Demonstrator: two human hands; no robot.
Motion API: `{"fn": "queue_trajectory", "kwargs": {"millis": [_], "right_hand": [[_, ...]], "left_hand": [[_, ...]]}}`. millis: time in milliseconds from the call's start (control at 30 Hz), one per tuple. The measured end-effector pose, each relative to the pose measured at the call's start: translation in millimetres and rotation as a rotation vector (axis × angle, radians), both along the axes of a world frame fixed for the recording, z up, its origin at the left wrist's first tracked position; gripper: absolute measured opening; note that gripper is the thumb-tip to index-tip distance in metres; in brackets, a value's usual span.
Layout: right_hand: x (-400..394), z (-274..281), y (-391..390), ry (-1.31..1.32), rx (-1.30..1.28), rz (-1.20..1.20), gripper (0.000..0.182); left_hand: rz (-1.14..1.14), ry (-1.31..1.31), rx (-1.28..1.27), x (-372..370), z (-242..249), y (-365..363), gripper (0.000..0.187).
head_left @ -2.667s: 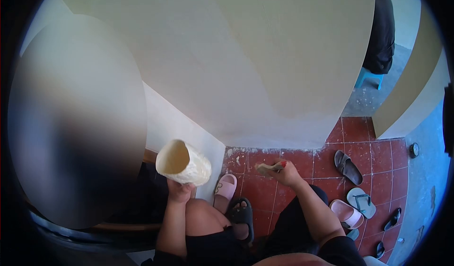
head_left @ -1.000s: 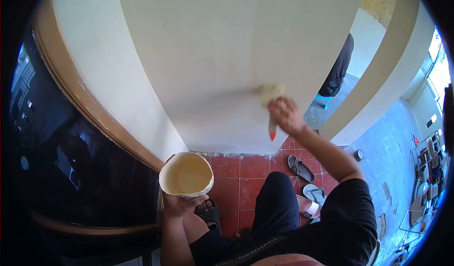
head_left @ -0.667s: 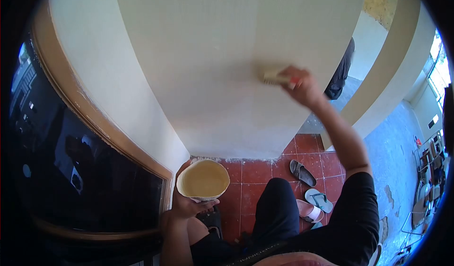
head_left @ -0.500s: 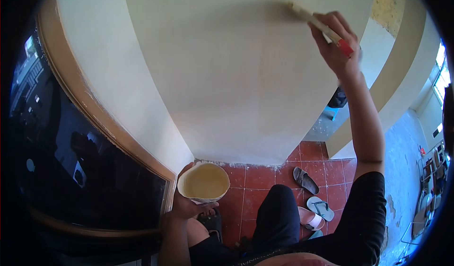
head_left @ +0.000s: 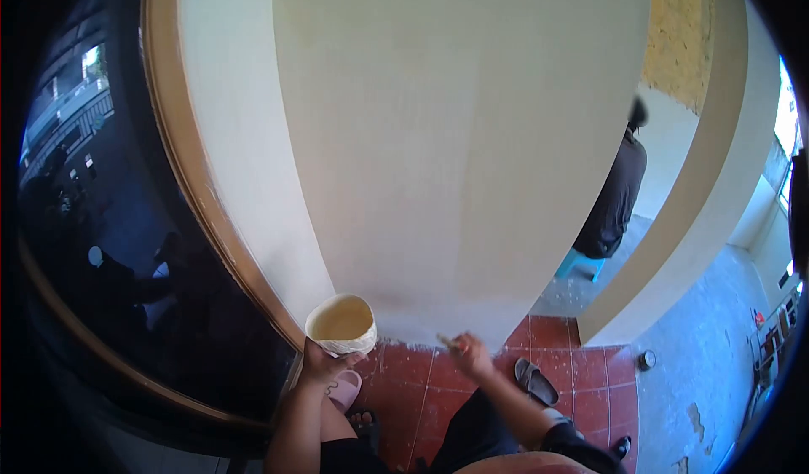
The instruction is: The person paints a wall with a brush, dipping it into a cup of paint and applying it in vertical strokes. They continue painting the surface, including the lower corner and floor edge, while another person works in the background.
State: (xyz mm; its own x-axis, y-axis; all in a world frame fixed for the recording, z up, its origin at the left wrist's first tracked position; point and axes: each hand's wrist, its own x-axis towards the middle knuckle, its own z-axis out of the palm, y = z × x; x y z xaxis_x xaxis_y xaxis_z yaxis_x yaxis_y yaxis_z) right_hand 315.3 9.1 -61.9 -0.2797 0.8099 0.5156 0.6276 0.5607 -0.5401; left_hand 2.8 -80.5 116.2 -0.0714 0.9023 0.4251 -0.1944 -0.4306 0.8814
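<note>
My left hand grips a small cream tub from below and the side. Pale liquid that looks like paint lies inside it. Low in front of my body, my right hand is closed around a paintbrush, which points left towards the tub. The brush is slightly blurred and its handle is mostly hidden by the fingers. Before me rises a pale wall, its lower edge near the brush.
A brown-framed dark glass pane stands at the left. Brown sandals and a pink slipper lie on the red tiles. Beyond the wall, a person in dark clothes sits on a blue stool.
My right hand has come down with the paintbrush from high on the wall to near its base. The tub has shifted slightly left. The seated person shows more fully.
</note>
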Motion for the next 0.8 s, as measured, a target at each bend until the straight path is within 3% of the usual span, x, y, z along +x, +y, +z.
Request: {"fn": "queue_trajectory", "kwargs": {"millis": [67, 133, 233, 300, 400, 467, 533, 800], "right_hand": [[-33, -15, -35, 0.111, -0.382, -0.299, 0.031], [-53, -52, -60, 0.378, -0.552, -0.3, 0.041], [-76, -95, -93, 0.416, -0.646, -0.319, 0.045], [-81, -118, -86, 0.258, -0.763, -0.256, 0.048], [-82, -117, -70, 0.139, -0.838, -0.129, 0.049], [-80, -111, -67, 0.227, -0.885, -0.125, 0.049], [-82, -114, -65, 0.401, -0.88, -0.284, 0.049], [-92, -95, -62, 0.321, -0.903, -0.203, 0.044]], "left_hand": [[0.057, -0.039, 0.033, -5, -8, 12, 0.079], [0.074, -0.017, 0.061, -7, -17, 26, 0.079], [0.106, -0.014, -0.047, -12, -33, 39, 0.082], [0.12, 0.002, -0.017, -8, -35, 44, 0.08], [0.113, 0.053, -0.055, -5, -48, 53, 0.079], [0.12, 0.07, -0.084, -3, -53, 59, 0.078], [0.118, 0.105, -0.057, 4, -51, 61, 0.074], [0.125, 0.155, -0.062, 21, -40, 63, 0.073]]}}
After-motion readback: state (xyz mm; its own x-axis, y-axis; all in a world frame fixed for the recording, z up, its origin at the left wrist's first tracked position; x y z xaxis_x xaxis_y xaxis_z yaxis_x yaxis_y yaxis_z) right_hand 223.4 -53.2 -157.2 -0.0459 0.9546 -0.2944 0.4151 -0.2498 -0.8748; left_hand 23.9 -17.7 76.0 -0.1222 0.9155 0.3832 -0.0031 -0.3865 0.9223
